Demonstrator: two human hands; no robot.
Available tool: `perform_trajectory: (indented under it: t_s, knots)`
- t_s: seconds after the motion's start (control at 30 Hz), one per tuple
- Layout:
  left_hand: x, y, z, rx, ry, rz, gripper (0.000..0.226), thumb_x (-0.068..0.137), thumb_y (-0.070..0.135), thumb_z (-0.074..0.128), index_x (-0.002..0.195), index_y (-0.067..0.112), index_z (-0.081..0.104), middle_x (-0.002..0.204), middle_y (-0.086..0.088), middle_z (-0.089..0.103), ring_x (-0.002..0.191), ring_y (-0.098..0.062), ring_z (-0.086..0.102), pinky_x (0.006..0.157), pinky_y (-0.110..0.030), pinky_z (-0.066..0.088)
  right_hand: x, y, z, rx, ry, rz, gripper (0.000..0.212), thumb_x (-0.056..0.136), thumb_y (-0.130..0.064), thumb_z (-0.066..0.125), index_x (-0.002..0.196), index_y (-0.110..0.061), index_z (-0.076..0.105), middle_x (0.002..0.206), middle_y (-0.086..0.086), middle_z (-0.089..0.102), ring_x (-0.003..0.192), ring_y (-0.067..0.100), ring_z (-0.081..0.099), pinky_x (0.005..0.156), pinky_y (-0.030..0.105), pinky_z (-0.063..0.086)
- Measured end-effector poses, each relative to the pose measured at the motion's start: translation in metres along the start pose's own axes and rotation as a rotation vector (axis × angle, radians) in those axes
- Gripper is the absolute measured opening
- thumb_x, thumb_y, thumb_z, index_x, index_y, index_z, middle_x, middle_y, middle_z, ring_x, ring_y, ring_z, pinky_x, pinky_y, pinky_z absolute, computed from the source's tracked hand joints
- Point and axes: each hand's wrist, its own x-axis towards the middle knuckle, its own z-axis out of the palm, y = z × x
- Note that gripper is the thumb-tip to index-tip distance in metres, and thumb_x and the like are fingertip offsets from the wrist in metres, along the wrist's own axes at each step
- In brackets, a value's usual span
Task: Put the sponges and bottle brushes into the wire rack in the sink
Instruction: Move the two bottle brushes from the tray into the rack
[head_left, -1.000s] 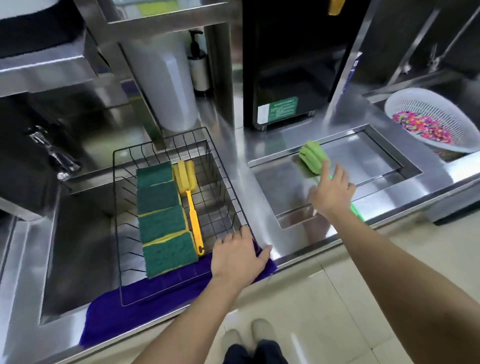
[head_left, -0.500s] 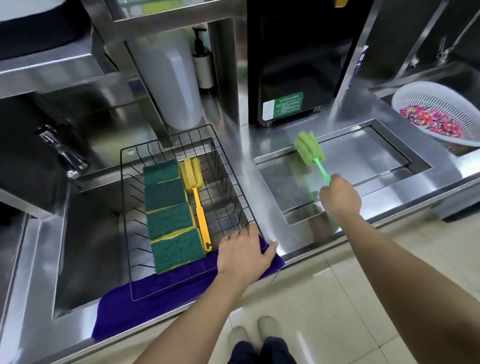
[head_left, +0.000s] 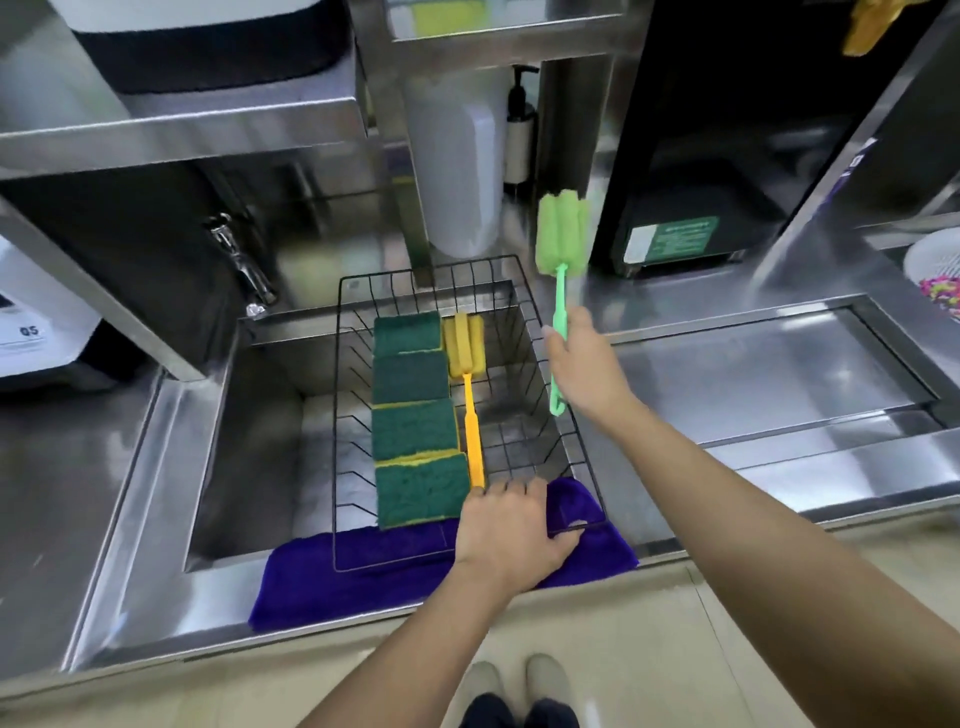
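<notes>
Stock before me on the steel counter (head_left: 52, 493): one purple cloth (head_left: 363, 582) draped over the front edge, one chrome faucet (head_left: 241, 262) at back left, one tall white cylinder (head_left: 457, 171) with a pump bottle (head_left: 519, 140) just beside it, and one black appliance (head_left: 727, 130) bearing a green label (head_left: 675, 239). To my right, one shallow recessed steel panel (head_left: 753, 374) and, at the frame's edge, a white colander (head_left: 930, 260) holding multicoloured bits (head_left: 940, 296). Below, my pale shoes (head_left: 548, 680) on the beige floor (head_left: 675, 649); far left, one white device (head_left: 36, 322).
</notes>
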Motion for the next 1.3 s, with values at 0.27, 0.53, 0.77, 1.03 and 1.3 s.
perform_trajectory:
  t_s: [0.27,0.53,0.77,1.03,1.3]
  knots:
    - [-0.001,-0.002,-0.001,0.006,-0.040,0.014,0.059,0.084,0.063,0.040,0.110,0.011,0.052,0.109,-0.012,0.062,0.099,-0.030,0.054,0.086,-0.043,0.039,-0.015,-0.002,0.063,-0.527,-0.154,-0.038,0.051,0.096,-0.013,0.038,0.140,0.001,0.016,0.106,0.023,0.067,0.090,0.037,0.065,0.065,0.037,0.043]
    - [0.000,-0.001,-0.001,-0.012,-0.049,0.022,0.059,0.084,0.061,0.042,0.114,0.012,0.050,0.108,-0.014,0.061,0.101,-0.030,0.053,0.085,-0.044,0.040,-0.026,0.008,0.072,-0.776,-0.434,0.040,0.073,0.088,0.002,0.040,0.143,0.004,-0.008,0.122,0.021,0.061,0.103,0.038,0.061,0.076,0.042,0.046]
    - [0.000,-0.001,-0.001,-0.025,-0.085,0.017,0.060,0.086,0.062,0.040,0.119,0.012,0.047,0.114,-0.013,0.059,0.105,-0.030,0.050,0.087,-0.044,0.039,-0.019,0.007,0.074,-0.841,-0.562,0.102,0.061,0.091,-0.001,0.040,0.140,0.012,0.007,0.133,0.023,0.052,0.117,0.039,0.054,0.092,0.044,0.045]
    - [0.010,-0.031,-0.032,-0.252,-0.149,0.212,0.050,0.083,0.061,0.048,0.112,0.022,0.057,0.108,0.000,0.064,0.098,-0.020,0.055,0.085,-0.037,0.035,0.000,-0.010,0.044,-0.560,-0.249,-0.058,0.024,0.090,-0.012,0.042,0.111,-0.004,0.050,0.108,0.020,0.064,0.095,0.038,0.060,0.065,0.033,0.038]
    - [0.102,-0.100,-0.060,0.014,0.192,0.001,0.043,0.088,0.040,0.052,0.119,0.010,0.050,0.119,-0.008,0.055,0.112,-0.024,0.045,0.093,-0.038,0.034,0.046,-0.007,0.033,-0.607,-0.123,-0.337,0.050,0.086,-0.025,0.055,0.131,-0.009,0.043,0.127,0.013,0.052,0.118,0.031,0.045,0.095,0.041,0.036]
